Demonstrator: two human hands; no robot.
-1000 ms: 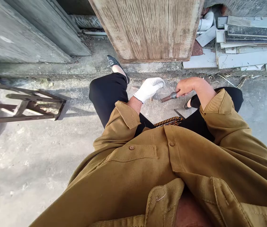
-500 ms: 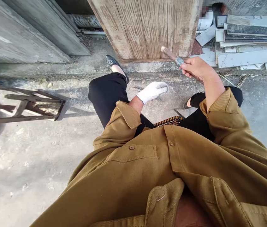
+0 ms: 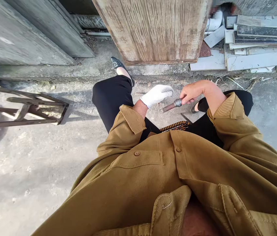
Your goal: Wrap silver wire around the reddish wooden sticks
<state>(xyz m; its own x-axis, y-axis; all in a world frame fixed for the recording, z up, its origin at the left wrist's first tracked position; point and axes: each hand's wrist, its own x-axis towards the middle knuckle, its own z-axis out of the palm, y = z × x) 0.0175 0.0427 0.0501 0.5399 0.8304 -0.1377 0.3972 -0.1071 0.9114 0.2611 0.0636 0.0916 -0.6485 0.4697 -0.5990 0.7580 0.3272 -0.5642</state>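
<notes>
Gloved in white, the left hand (image 3: 156, 95) is held low over the concrete ground (image 3: 86, 100) with its fingers curled; whether anything is pinched beneath them cannot be told. Just beside its fingertips, nearer the body and apart from them, the free end of a brown rod (image 3: 169, 107) is pointed leftward, tilted slightly toward the body. Farther right, the rod's grey wire-like wrapping (image 3: 177, 103) is met by the bare right hand (image 3: 191, 92), in whose closed fingers the rod is gripped. Well beyond, white boards (image 3: 256, 61) are stacked.
</notes>
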